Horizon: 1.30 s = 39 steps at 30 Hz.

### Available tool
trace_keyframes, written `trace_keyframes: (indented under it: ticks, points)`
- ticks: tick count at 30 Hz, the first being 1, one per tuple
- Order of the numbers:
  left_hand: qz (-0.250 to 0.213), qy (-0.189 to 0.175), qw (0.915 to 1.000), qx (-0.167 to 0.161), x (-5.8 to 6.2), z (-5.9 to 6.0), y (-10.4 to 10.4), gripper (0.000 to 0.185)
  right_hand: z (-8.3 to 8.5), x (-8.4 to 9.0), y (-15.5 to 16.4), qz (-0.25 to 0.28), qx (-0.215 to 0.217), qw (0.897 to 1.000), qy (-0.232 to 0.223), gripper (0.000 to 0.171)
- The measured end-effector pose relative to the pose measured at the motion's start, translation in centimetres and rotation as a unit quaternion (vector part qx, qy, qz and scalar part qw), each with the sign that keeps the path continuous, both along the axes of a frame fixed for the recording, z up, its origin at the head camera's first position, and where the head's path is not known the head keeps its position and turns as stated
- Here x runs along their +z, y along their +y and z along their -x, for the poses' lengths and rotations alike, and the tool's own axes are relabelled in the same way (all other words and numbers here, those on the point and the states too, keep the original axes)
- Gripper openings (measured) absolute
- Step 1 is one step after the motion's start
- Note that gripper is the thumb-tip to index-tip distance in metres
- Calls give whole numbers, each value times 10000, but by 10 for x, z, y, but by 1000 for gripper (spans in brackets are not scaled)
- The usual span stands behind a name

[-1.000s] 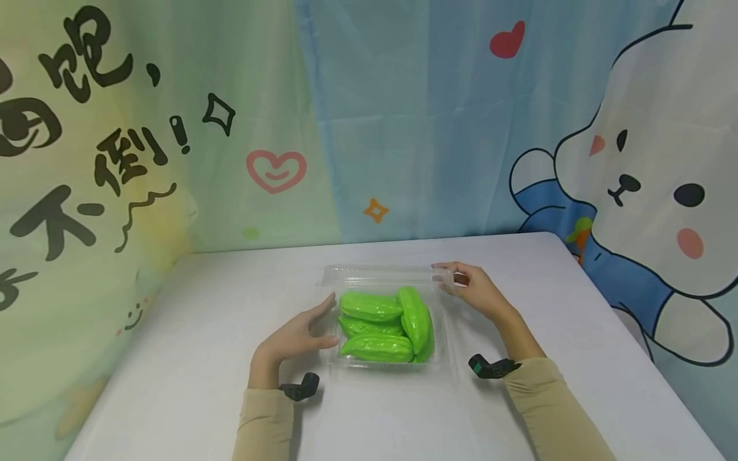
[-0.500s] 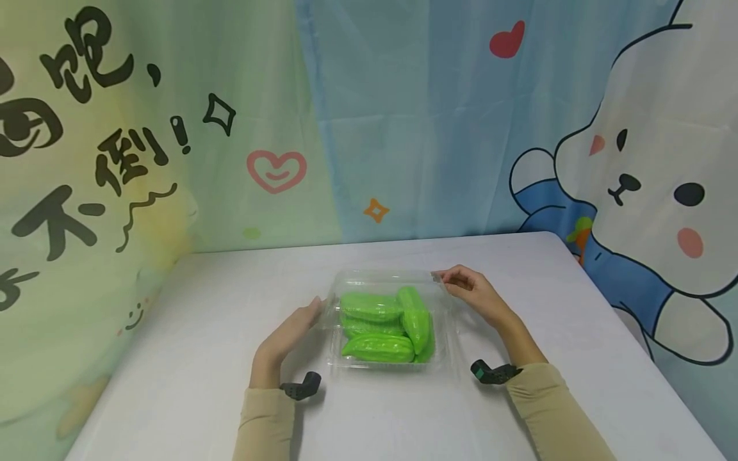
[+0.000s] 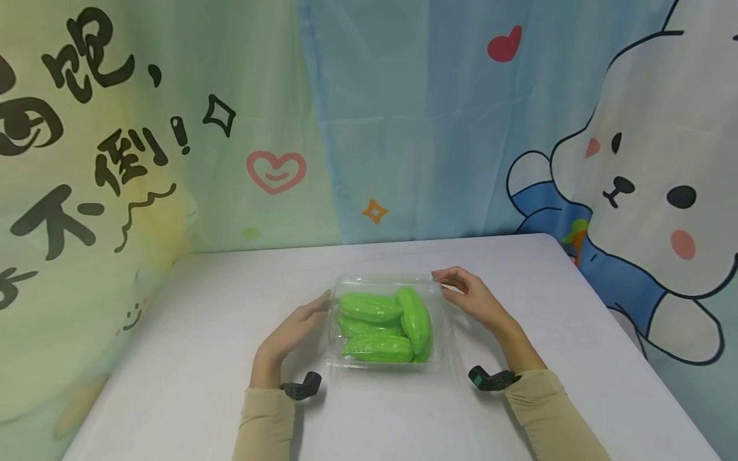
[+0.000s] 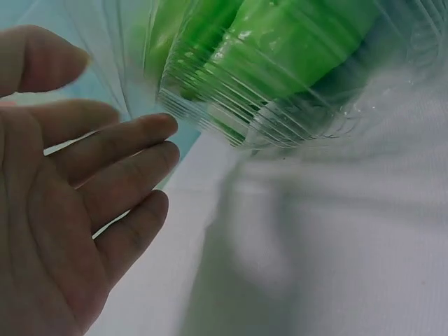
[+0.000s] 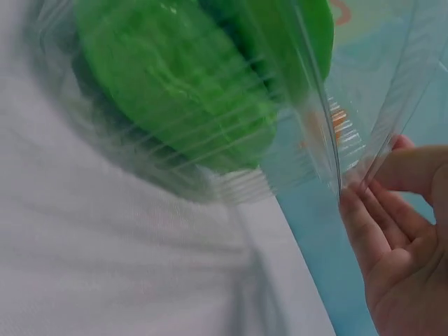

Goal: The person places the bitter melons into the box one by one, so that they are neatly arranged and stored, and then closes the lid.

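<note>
A clear plastic clamshell box [image 3: 369, 365] holds several glossy bright green, elongated pieces [image 3: 377, 349] with tapered ends. Its clear lid [image 3: 383, 280] lies over them; how tightly it fits cannot be seen. My left hand [image 3: 296, 331] is at the box's left side, fingers extended and thumb apart. In the left wrist view, its fingertips [image 4: 164, 124] are close to the ribbed wall [image 4: 280, 129] without gripping it. At the back right corner, my right hand [image 3: 474, 298] pinches the plastic rim between thumb and fingers, as the right wrist view shows at the lid edge [image 5: 327, 133].
The box stands on a white-covered table [image 3: 369, 422]. Behind the table hangs a printed curtain [image 3: 380, 128] with a cartoon rabbit at the right. A small black device [image 3: 302, 387] is strapped to the left wrist, another [image 3: 492, 379] to the right.
The lid has swung forward and down over the green pieces, the right hand at its corner. My left hand's thumb and fingers have left the box's front left side, moving slightly up and back.
</note>
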<state>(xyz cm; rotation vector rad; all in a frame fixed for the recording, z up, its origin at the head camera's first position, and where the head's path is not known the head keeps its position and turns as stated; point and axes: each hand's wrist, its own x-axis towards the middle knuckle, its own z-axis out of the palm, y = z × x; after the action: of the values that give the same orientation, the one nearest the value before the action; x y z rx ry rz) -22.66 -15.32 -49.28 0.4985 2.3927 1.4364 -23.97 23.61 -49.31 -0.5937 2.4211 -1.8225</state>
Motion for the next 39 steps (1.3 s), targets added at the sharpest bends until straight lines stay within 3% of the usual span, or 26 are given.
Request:
trace_keyframes:
  ticks: [6, 10, 16, 20, 23, 26, 30, 35, 39]
  points:
    - [73, 400, 9985, -355, -1, 1, 0, 51, -4, 1, -6, -500, -570, 9970, -129, 31]
    - [217, 593, 9969, -463, -2, 2, -1, 50, -10, 3, -10, -1297, -1109, 9844, -419, 29]
    - [324, 348, 9965, -682, 1, -1, -1, 62, -22, 13, -21, -2102, -1662, 9623, -476, 23]
    - [235, 191, 9956, -892, 5, -3, 1, 65, -31, 21, -22, -2401, -1540, 9578, -344, 31]
    - [256, 250, 9952, -911, 8, -4, 1, 64, -38, 23, -17, -2305, -1004, 9669, -444, 41]
    - [318, 317, 9953, -856, 9, -3, 1, 62, -41, 23, -11, -1951, -403, 9763, -846, 50]
    - [373, 262, 9960, -769, 9, -3, 1, 61, -45, 24, -7, -1446, 25, 9786, -1461, 59]
    - [394, 287, 9967, -652, 11, -5, 3, 60, -48, 21, -7, -1048, -170, 9801, -1678, 61]
    - [659, 608, 9958, -166, 14, -7, 4, 50, -53, 16, -12, -1065, -873, 9797, -1459, 53]
